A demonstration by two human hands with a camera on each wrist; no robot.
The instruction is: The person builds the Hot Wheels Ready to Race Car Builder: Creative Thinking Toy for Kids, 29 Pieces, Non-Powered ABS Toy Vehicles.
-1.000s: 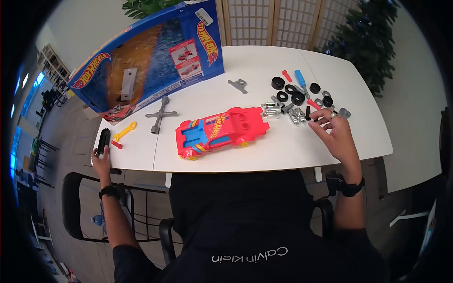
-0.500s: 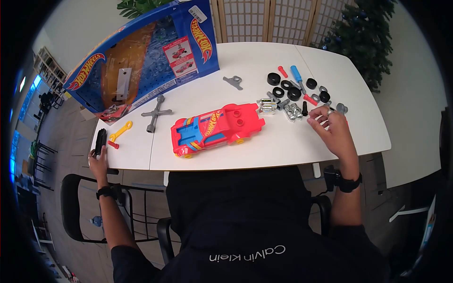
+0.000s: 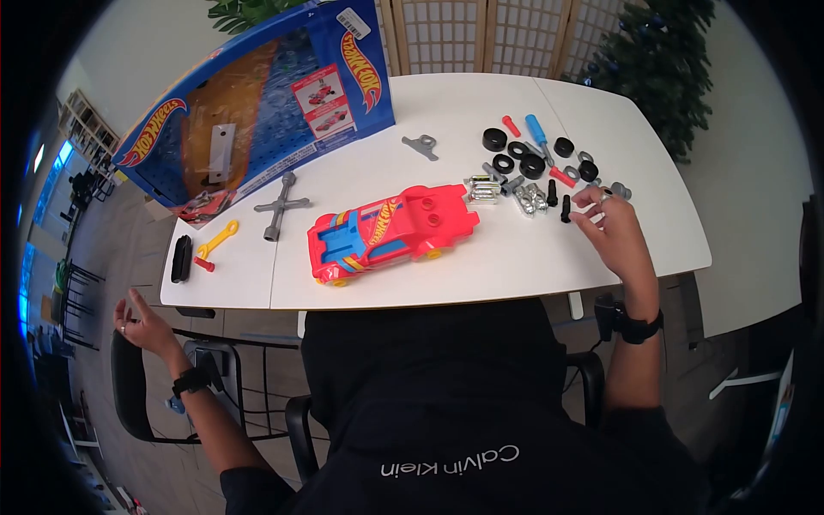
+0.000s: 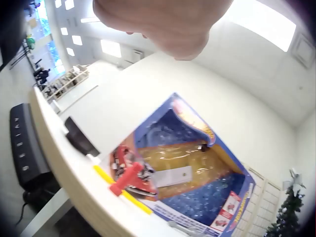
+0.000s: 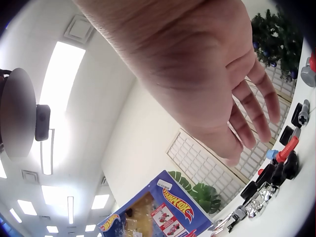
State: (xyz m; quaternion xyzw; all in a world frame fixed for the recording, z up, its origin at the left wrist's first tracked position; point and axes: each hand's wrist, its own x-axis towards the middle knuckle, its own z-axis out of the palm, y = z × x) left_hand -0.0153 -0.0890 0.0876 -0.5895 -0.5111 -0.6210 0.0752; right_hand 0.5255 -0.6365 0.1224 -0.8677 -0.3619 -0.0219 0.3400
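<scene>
My left hand (image 3: 148, 328) is off the table's left front edge, fingers spread and holding nothing. Just beyond it on the table lie a black oblong piece (image 3: 181, 258), a red bolt (image 3: 204, 264) and a yellow wrench (image 3: 217, 239). My right hand (image 3: 611, 232) hovers low over the table's right side, its fingers loosely extended in the right wrist view. Its thumb and fingertips are right beside a black bolt (image 3: 566, 209). A second black bolt (image 3: 552, 192) lies next to that one. A red toy car body (image 3: 395, 230) sits between the hands.
Beyond the right hand lie several black wheels (image 3: 532, 166), a blue screwdriver (image 3: 536, 129), red bolts (image 3: 562, 177) and chrome parts (image 3: 530, 200). A grey cross wrench (image 3: 281, 206) and grey bracket (image 3: 421, 147) lie farther left. A large toy box (image 3: 257, 112) stands at the back left.
My left hand has let go of the black oblong piece and moved down off the table. A second black bolt now shows beside my right hand, which has shifted slightly.
</scene>
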